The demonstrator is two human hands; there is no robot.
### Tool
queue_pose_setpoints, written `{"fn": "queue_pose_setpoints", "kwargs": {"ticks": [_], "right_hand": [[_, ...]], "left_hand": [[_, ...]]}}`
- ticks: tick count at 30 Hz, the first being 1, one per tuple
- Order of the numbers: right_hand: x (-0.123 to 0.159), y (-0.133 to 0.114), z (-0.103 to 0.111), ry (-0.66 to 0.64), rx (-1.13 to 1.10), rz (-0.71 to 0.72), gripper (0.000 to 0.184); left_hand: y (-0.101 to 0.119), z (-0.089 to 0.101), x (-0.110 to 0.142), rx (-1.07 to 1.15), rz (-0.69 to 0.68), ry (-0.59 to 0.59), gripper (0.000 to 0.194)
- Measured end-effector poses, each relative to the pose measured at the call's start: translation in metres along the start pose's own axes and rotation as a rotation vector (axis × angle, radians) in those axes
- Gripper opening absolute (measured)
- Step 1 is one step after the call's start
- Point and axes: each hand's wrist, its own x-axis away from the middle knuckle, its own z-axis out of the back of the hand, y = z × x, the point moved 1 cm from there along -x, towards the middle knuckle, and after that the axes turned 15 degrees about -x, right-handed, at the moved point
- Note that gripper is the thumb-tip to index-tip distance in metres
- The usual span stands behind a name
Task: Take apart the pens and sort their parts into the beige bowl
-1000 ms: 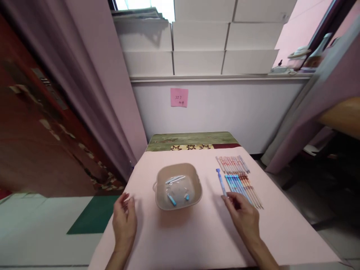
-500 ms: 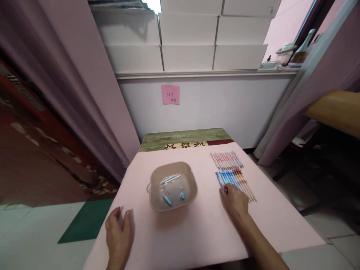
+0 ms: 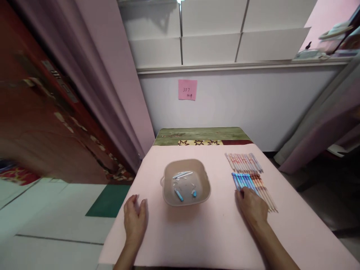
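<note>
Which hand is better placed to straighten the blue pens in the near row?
The right, I'd judge: the right hand is already at the lower ends of the blue pens, while the left hand rests beyond the bin.

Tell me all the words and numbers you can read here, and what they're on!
"357": on the pink note on the wall.
Smaller writing under it, on the same note: too small to read for sure.
Pens: any print is too small to read.
Dark marks on the door's metal plate: too blurred to read.
</note>
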Motion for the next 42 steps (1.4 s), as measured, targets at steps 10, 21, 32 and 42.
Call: {"fn": "queue_pose_setpoints", "kwargs": {"ticks": [10,21,32,42], "right_hand": [[-0.001,-0.006,0.007,0.029,-0.096,0.047,0.037],[-0.019,-0.121,0.052,-0.094,-0.685,0.576,0.029],[-0.051,-0.234,-0.039,-0.564,-0.023,0.844,0.022],[-0.063,-0.233,-0.057,-0.619,0.06,0.908,0.025]], "left_hand": [[-0.003,0.0,0.002,0.041,0.035,-0.004,0.046],[0.004,0.006,-0.003,0.045,0.043,0.006,0.043],[-0.003,0.005,-0.004,0.051,0.034,-0.024,0.043],[0.001,0.008,-0.008,0.039,0.011,-0.04,0.043]]}}
